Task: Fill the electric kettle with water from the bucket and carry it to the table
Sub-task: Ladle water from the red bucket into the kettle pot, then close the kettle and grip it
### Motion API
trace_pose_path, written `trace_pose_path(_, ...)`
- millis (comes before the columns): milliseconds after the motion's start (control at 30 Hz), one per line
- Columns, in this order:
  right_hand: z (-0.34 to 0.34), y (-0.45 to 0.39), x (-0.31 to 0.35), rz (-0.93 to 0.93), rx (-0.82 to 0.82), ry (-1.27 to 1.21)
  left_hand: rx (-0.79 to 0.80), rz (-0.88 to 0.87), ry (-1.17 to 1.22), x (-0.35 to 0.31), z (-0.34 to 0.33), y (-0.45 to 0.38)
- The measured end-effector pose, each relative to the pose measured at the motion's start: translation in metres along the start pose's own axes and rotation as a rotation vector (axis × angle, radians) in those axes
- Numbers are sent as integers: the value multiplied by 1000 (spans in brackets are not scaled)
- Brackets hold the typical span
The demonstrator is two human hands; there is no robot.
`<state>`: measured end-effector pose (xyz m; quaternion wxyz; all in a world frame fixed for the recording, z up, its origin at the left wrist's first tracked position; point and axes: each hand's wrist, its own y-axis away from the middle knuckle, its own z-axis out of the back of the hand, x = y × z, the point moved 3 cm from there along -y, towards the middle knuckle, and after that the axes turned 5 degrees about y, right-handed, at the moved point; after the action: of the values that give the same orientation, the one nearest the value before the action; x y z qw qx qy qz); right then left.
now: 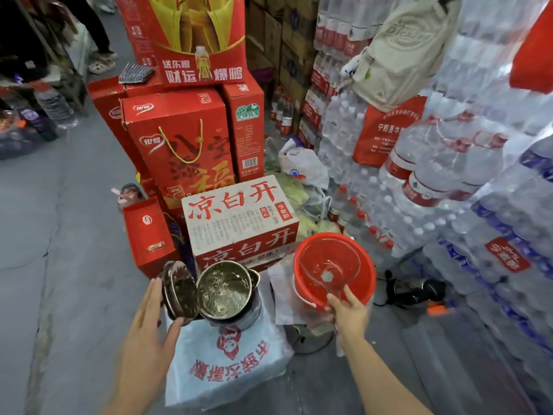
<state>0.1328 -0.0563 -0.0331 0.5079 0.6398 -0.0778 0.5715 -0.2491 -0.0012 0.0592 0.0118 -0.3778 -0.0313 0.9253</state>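
Filling under way: kettle (pixel 229 292) on a wrapped pack, lid (pixel 179 290) propped open by flat left hand (pixel 149 319), right fingers (pixel 336 299) pinching ladle (pixel 327 265) in bucket (pixel 335 269); carrying left.

Grey concrete floor (pixel 45 220) w/ stacked red boxes (pixel 179 139), bottled-water packs (pixel 449 175).

The person's left hand (pixel 149 319) is reaching forward on a bare forearm, palm open and fingers (pixel 152 295) stretched flat against the raised lid of the kettle (pixel 224 292). On the far side of that kettle the right hand (pixel 348 314) is extending from a bare forearm, its fingers pinching closed around a thin handle.
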Motion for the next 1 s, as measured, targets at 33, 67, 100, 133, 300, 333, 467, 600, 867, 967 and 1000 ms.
trace_pose_path(33,1,-5,-2,-1,-2,20,0,-3,-4,-2,1,1)
trace_pose_path(67,0,-9,-4,9,-1,56,5,-6,-10,-3,1,2)
trace_pose_path(100,1,-11,-6,35,-11,125,12,0,-9,-5,1,3)
trace_pose_path(133,3,-14,-8,54,-23,207,16,7,0,-7,1,5)
trace_pose_path(300,0,11,15,290,-183,781,-4,17,31,-18,2,11)
trace_pose_path(333,-6,19,21,406,-237,857,-7,17,35,-22,1,12)
trace_pose_path(467,-64,79,28,590,174,685,7,-3,29,-36,-12,17)
trace_pose_path(600,-118,135,33,413,553,307,63,-118,-30,-41,-36,21)
trace_pose_path(867,-158,114,5,193,457,165,313,-375,-291,-15,-81,2)
trace_pose_path(967,-163,104,-6,156,375,148,396,-430,-311,7,-86,-5)
trace_pose_path(1000,-165,101,-11,157,361,132,400,-442,-309,15,-84,-8)
